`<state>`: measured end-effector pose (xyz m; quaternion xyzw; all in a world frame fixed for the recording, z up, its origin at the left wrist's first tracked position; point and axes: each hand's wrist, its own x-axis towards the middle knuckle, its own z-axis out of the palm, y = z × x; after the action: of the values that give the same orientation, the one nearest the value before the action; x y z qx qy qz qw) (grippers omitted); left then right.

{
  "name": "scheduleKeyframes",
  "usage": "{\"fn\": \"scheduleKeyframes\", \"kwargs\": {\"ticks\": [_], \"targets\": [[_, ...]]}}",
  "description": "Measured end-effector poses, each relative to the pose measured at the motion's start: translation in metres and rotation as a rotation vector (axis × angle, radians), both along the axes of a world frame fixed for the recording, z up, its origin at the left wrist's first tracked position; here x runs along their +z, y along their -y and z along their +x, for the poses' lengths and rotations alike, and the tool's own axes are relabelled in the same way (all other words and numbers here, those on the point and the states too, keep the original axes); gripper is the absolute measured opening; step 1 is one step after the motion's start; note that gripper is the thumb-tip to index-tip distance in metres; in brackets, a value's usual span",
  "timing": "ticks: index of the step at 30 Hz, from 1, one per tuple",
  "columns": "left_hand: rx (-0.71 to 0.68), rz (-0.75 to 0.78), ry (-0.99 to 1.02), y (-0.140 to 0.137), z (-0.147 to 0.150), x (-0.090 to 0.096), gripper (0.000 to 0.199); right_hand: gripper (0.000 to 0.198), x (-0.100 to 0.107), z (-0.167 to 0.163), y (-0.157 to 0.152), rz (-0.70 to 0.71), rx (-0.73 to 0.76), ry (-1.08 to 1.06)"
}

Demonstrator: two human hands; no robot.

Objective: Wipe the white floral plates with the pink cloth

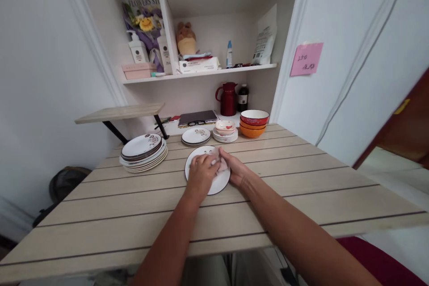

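Note:
A white plate (219, 184) with a dark rim lies near the middle of the wooden table, with small dark marks near its far edge. My left hand (201, 170) rests over the plate, its fingers curled against a pale pinkish cloth or tissue (221, 166). At the plate's right edge, my right hand (237, 170) grips the rim, its thumb on top beside the cloth. Its other fingers are mostly hidden. Just beyond is a short stack of flower-patterned plates (196, 135). Small dishes (225, 132) stand stacked to their right.
A taller plate stack (143, 154) stands at left, near a small raised shelf (120, 113). Red and orange bowls (254, 124) are nested at the back right. Behind them are a red jug (228, 99), a dark bottle (243, 98) and a dark folder (197, 118) with glasses.

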<state>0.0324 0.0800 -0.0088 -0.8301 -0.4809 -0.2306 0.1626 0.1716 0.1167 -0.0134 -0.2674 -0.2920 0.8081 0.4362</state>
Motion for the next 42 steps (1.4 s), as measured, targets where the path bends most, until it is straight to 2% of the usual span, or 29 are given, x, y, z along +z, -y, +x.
{"fn": "scheduleKeyframes", "kwargs": {"ticks": [4,7,16,28,33,37,42], "targets": [[0.286,0.063,0.079,-0.006,-0.013,0.002,0.028,0.036,0.001,-0.001,0.0,-0.031,-0.045,0.021],[0.35,0.013,0.052,-0.009,-0.023,-0.002,0.028,0.033,0.002,0.0,-0.001,-0.06,-0.099,0.013],[0.349,-0.044,-0.029,-0.011,-0.022,-0.019,0.031,0.032,-0.002,0.005,-0.006,-0.07,-0.121,-0.034],[0.315,-0.05,0.005,-0.014,-0.021,-0.023,0.032,0.03,-0.003,0.007,-0.003,-0.037,-0.116,-0.022],[0.292,-0.026,0.033,-0.011,-0.022,-0.019,0.029,0.033,-0.003,0.007,-0.004,-0.035,-0.096,-0.014],[0.22,-0.026,0.034,-0.009,-0.023,-0.015,0.025,0.037,0.0,0.007,-0.002,-0.032,-0.064,0.0],[0.046,-0.052,-0.023,-0.003,-0.017,-0.013,0.024,0.042,0.0,0.006,-0.002,-0.037,-0.013,0.01]]}}
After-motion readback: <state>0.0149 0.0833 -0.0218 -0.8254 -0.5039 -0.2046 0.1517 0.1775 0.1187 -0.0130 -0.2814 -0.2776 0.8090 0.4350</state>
